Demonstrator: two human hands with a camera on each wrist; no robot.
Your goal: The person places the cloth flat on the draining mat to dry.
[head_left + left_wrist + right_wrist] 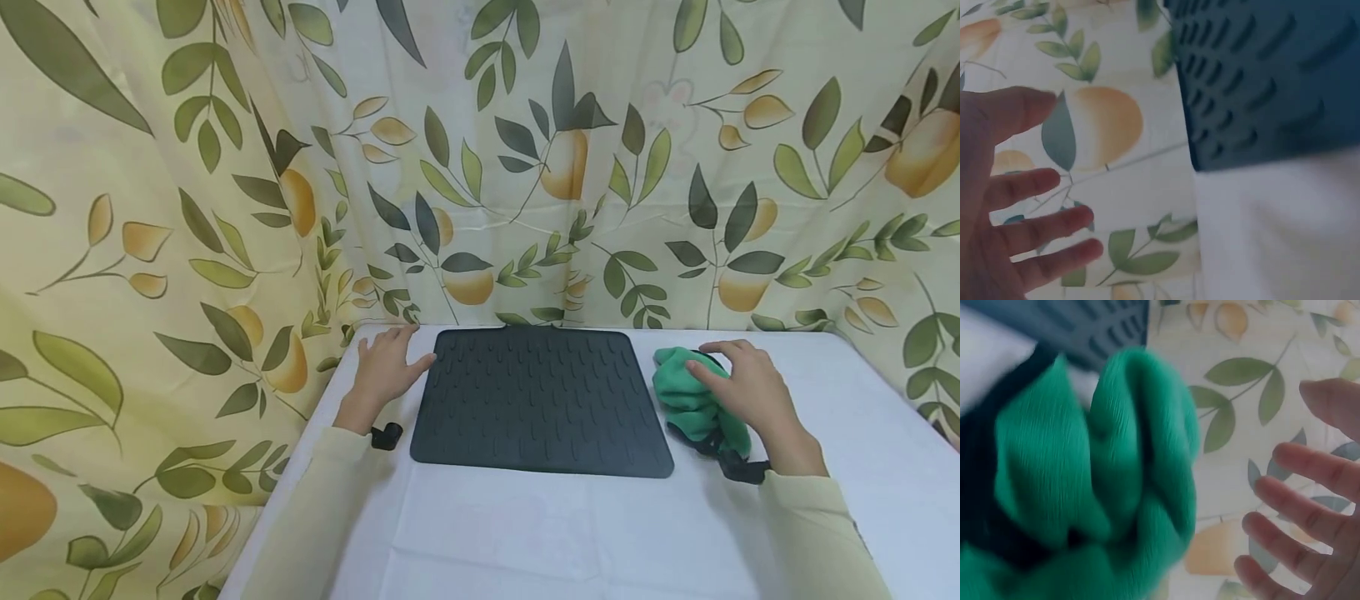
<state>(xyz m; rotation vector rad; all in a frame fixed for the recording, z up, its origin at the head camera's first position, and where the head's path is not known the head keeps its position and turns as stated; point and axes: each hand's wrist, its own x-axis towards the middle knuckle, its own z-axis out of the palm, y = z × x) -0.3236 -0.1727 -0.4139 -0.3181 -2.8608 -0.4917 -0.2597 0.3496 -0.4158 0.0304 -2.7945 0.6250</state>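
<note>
A dark grey ridged rubber mat (542, 400) lies flat on the white table. Beside its left edge is my left hand (386, 367), fingers spread and holding nothing; the left wrist view shows the same hand (1029, 194) apart from the mat (1266, 81). To the right of the mat sits a crumpled green cloth item (686, 392) with dark trim; its exact kind is unclear. My right hand (742, 387) hovers by its right side with fingers extended. In the right wrist view a gap separates this hand (1316, 506) from the green cloth (1147, 456).
White cloth covers the table (495, 533). A curtain (480, 167) printed with leaves and fruit hangs behind the table and along its left and right sides. Small black wrist cameras (386, 436) are strapped to both wrists, the right one close to the green cloth.
</note>
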